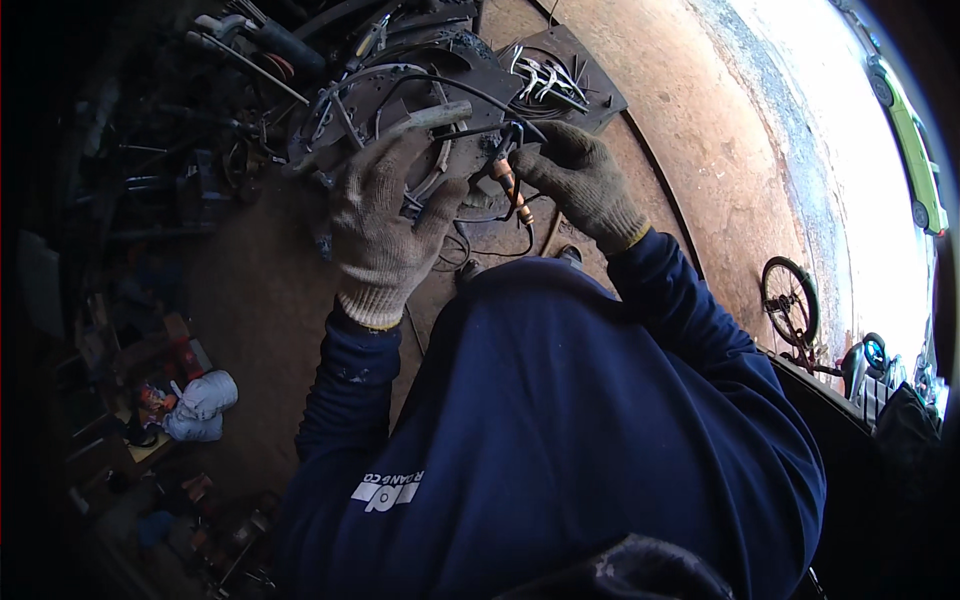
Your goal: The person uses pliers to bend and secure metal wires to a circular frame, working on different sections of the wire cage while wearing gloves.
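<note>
Dim workshop, dirt floor (700, 130), bright daylight (850, 180) outside.

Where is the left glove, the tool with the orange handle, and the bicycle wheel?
Left hand (385, 215), head view: back of the knit glove.
Orange-handled tool (510, 185), head view: its orange grip, beside the right hand (585, 185).
Bicycle wheel (789, 300), head view: on its spokes, at the right.

Overexposed daylight upper right, murky shadowed left, strong fisheye bending at edges.
</note>
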A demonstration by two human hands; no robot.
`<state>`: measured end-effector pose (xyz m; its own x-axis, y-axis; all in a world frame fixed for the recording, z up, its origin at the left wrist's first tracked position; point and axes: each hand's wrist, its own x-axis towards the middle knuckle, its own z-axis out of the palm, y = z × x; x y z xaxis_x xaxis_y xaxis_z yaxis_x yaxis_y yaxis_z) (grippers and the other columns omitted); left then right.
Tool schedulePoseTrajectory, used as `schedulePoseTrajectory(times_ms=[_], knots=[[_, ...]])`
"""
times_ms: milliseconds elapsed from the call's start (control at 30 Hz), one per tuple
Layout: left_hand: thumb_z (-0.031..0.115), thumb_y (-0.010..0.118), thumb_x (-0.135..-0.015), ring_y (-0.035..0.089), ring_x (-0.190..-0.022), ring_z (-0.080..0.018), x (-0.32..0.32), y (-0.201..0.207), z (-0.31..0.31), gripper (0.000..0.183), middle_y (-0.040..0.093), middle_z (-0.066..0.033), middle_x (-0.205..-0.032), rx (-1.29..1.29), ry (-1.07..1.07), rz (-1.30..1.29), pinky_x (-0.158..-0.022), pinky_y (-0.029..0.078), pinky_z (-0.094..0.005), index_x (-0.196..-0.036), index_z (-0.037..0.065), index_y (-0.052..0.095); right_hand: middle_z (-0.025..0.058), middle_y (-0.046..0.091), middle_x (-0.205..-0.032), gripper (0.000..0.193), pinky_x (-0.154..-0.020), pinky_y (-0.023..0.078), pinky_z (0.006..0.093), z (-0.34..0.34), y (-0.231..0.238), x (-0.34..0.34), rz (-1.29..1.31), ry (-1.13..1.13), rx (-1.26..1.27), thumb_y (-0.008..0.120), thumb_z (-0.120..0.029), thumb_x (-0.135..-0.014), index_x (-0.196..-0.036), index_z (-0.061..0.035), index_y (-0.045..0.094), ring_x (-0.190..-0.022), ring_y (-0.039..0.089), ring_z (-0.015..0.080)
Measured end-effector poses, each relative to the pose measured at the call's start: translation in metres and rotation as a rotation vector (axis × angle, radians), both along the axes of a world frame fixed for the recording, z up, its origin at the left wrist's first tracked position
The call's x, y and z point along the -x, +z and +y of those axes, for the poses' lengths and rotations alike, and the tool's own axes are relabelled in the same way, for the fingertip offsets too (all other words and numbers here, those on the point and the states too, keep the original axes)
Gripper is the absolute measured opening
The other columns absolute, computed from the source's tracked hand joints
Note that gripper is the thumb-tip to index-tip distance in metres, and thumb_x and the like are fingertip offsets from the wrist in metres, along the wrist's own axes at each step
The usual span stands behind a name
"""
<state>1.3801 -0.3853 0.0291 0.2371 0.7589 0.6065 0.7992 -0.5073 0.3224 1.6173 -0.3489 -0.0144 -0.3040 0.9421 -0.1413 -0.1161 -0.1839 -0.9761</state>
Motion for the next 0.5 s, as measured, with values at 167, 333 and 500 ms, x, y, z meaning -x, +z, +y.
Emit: schedulePoseTrajectory(times_ms=[167,333,500], knots=[[0.049,0.079,-0.085,0.063,-0.11,-0.0331,0.001,-0.002,0.012,0.064,0.061,-0.0155,-0.121,-0.018,-0.002,0.085,-0.091,0.055,-0.0436,-0.13,0.007,0.06,0.0062,0.073,-0.102,0.054,-0.083,0.056,0.0264,0.004,0.017,-0.005,-0.023,0.123,-0.097,0.081,-0.028,-0.09,-0.13,0.0029,0.063,-0.092,0.068,0.0106],[0.038,0.089,-0.076,0.066,-0.108,-0.0306,-0.022,0.004,0.015,0.066,0.064,-0.0167,-0.121,0.06,-0.111,-0.006,-0.093,0.055,-0.0451,-0.124,0.002,0.061,0.0054,0.073,-0.1,0.054,-0.079,0.057,0.0261,0.009,0.018,-0.003,-0.038,0.127,-0.101,0.082,-0.029,-0.089,-0.129,0.0026,0.064,-0.087,0.067,0.0098],[0.041,0.091,-0.072,0.068,-0.095,-0.0264,-0.019,-0.009,0.026,0.068,0.068,-0.0109,-0.11,0.046,-0.074,0.009,-0.083,0.056,-0.0421,-0.12,0.004,0.062,0.0048,0.073,-0.095,0.056,-0.073,0.056,0.0261,0.009,0.025,0.0,-0.037,0.071,-0.165,0.083,-0.032,-0.088,-0.128,0.0029,0.065,-0.082,0.067,0.0098]])
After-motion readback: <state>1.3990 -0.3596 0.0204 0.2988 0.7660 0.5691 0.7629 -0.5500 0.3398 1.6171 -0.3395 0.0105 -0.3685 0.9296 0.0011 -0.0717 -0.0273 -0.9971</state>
